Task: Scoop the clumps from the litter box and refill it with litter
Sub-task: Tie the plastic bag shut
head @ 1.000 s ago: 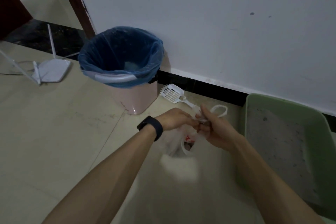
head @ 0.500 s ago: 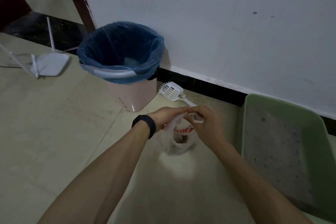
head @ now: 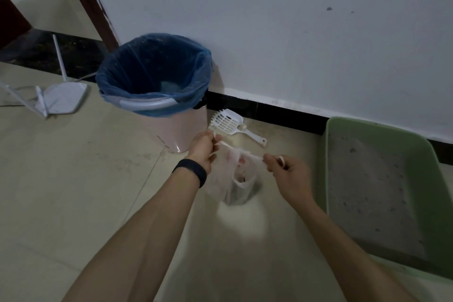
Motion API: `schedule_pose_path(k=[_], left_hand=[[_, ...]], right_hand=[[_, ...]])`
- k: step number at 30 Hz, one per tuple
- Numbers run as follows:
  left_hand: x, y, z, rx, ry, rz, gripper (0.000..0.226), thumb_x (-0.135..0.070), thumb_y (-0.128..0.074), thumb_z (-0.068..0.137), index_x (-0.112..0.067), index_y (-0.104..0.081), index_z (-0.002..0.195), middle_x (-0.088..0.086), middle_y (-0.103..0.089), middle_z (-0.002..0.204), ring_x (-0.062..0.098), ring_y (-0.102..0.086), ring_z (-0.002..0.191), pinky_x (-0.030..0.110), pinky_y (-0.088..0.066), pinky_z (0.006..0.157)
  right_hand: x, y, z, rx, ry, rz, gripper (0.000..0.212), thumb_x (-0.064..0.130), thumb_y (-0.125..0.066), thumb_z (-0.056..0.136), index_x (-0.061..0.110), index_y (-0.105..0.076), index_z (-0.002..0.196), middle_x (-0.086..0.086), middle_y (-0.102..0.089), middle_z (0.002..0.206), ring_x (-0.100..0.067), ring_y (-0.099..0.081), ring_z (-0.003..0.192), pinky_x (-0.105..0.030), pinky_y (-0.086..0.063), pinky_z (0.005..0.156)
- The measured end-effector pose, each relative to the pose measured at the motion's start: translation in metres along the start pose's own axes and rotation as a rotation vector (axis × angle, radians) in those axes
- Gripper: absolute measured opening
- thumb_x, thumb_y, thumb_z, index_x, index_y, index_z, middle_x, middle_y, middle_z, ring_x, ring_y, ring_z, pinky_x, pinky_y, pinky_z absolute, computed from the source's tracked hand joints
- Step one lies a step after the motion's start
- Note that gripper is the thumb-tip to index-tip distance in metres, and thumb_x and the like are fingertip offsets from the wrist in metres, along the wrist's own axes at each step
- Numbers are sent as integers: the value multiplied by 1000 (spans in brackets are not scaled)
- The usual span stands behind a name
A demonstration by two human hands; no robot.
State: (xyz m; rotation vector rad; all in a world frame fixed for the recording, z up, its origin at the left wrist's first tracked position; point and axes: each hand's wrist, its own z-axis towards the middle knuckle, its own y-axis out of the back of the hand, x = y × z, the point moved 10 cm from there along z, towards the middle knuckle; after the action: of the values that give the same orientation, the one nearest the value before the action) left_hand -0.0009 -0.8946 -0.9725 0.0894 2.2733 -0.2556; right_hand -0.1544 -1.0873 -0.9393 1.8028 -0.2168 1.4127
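Green rectangular plastic litter box (head: pixel 438 216) sits on the floor against the wall at the right, with a thin, speckled grey layer inside, which looks due for a refill. Left of it stands the round pink waste bin (head: pixel 188 127) with its blue liner, mouth open, handy for a drop. Between them hangs the thin white plastic bag (head: pixel 232 179) with something dark bunched in the bottom, probably the clumps. The left hand (head: pixel 203 144) pinches one handle and the right hand (head: pixel 286 174) pinches the other, with the strip between them stretched taut. I'd say that's a knot being tightened, though it could be the mouth being spread. The white slotted plastic scoop (head: pixel 228 122) lies parked by the bin, just beyond the hands.
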Motion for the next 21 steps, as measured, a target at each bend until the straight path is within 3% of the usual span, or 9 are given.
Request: schedule_pose_path(k=[4, 7, 10, 13, 16, 19, 21], left_hand=[[25, 68, 5, -265, 63, 10, 19, -6, -45, 92, -12, -52, 75, 3, -47, 75, 15, -32, 54, 25, -31, 50], [50, 106, -1, -359, 131, 73, 16, -1, -45, 90, -5, -52, 75, 6, -41, 67, 17, -32, 45, 21, -28, 40], [64, 129, -6, -432, 161, 103, 21, -1, -45, 91, -3, -52, 71, 7, -42, 67, 19, -31, 46, 12, -25, 33], [64, 133, 1, -456, 110, 132, 24, -10, -46, 95, -8, -60, 76, 5, -54, 78, 17, -35, 53, 25, -33, 46], [56, 106, 7, -277, -17, 91, 23, -33, -45, 101, -17, -61, 103, -1, -70, 104, 13, -53, 71, 26, -43, 63], [71, 80, -2, -78, 16, 162, 68, -72, -27, 93, -25, -48, 137, -3, -59, 131, 20, -55, 116, 42, -43, 100], [92, 66, -8, 25, 89, 274, 85, -81, -21, 86, -25, -34, 149, -1, -48, 142, 21, -45, 130, 47, -31, 112]], right_hand=[[-53, 18, -32, 98, -172, -142, 38, 37, -68, 88, 14, -65, 57, -2, -61, 51, -15, -56, 52, -30, -45, 58], [-93, 11, -55, 196, -211, -332, 44, 41, -65, 89, 9, -66, 58, -6, -64, 55, -17, -61, 57, -30, -44, 60], [-119, 4, -68, 223, -259, -314, 45, 39, -65, 90, 11, -64, 55, -3, -62, 51, -13, -58, 51, -28, -44, 56], [-132, -9, -71, 175, -412, -66, 37, 29, -66, 92, 2, -68, 66, -9, -62, 58, -15, -52, 48, -25, -42, 49], [-148, -5, -66, -74, -672, 480, 28, 25, -67, 91, -1, -68, 78, -7, -58, 60, -17, -48, 53, -25, -44, 48], [-151, -27, -71, -107, -851, 1053, 53, 58, -59, 85, 6, -65, 92, -5, -62, 66, -16, -52, 59, -25, -44, 55], [-155, -43, -81, -54, -841, 1093, 68, 78, -62, 63, 14, -59, 85, -3, -57, 67, -16, -52, 60, -26, -39, 55]])
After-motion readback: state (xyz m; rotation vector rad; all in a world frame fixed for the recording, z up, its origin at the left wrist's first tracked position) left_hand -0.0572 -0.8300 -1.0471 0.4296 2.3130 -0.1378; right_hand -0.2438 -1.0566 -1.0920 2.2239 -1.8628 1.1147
